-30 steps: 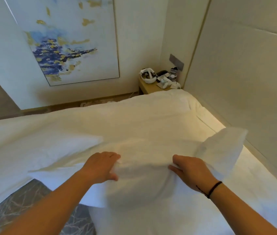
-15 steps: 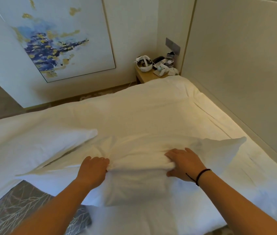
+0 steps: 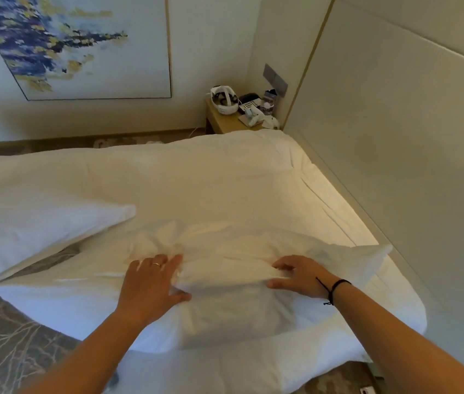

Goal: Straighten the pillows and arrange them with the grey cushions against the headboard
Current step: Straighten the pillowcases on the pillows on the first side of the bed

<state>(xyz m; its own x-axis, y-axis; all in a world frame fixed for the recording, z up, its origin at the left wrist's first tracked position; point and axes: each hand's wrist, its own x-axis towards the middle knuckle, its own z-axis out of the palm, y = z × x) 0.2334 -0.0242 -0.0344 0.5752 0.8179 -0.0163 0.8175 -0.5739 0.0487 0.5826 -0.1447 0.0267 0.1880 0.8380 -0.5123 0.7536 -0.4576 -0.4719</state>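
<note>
A white pillow (image 3: 225,294) lies flat across the near part of the bed (image 3: 210,180), its far corner pointing toward the padded headboard (image 3: 395,137) on the right; both hands are on its top. The left hand (image 3: 151,282) lies spread, fingers straight and fanned over the cloth, thumb stretched out along the bulge of the filling, so the pillow sits under the palm rather than inside any grip; a ring shows on one finger. The right hand (image 3: 299,273) has its fingers curled down into a fold of the cover, thumb beneath it, pinching the fabric into a ridge between the two hands. A second white pillow (image 3: 34,231) lies to the left, partly over a grey cushion (image 3: 6,336) with pale branching lines; a bedside table (image 3: 225,123) stands beyond the bed.
</note>
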